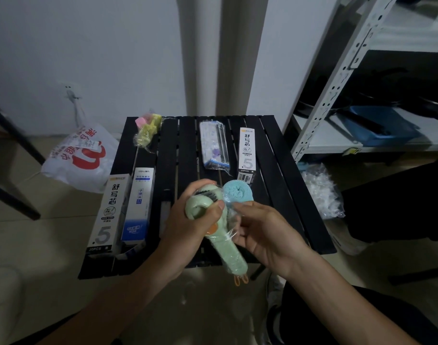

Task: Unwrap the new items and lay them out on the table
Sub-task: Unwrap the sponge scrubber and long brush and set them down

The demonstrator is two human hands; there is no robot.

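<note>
Fingers of the left hand (pixel 188 230) grip the green brush (pixel 223 247) steady above the table (pixel 188 145) so the right hand (pixel 267 235), pinching its clear wrapper (pixel 231 220), can peel it

Bare strip of table (pixel 185 150) between two boxes (pixel 106 212) at left and wrapped packet (pixel 214 148), white box (pixel 246 153) beyond.

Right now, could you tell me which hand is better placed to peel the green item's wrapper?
Probably right: the right hand pinches the clear wrapper, while the left hand grips the green item.
</note>
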